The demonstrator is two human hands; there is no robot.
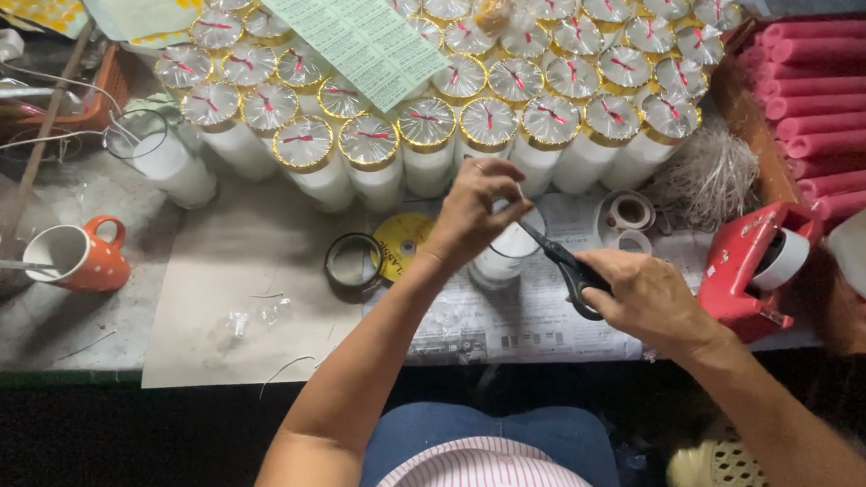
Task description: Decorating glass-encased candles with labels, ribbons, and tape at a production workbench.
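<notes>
My left hand (472, 212) pinches something thin, probably a wick, above an open glass candle jar (504, 260) that stands on the newspaper. My right hand (647, 300) grips black-handled scissors (564, 261), whose blades point left toward the pinched fingers over the jar. A loose gold-rimmed round lid (354, 262) and a yellow disc (401, 240) lie just left of the jar.
Several white candle jars with gold foil lids (428, 123) fill the back, a green printed sheet (351, 28) lying on them. A red tape dispenser (752, 263) and pink rolls (832, 107) are at right. An orange mug (77, 255) and an open jar (163, 157) are at left.
</notes>
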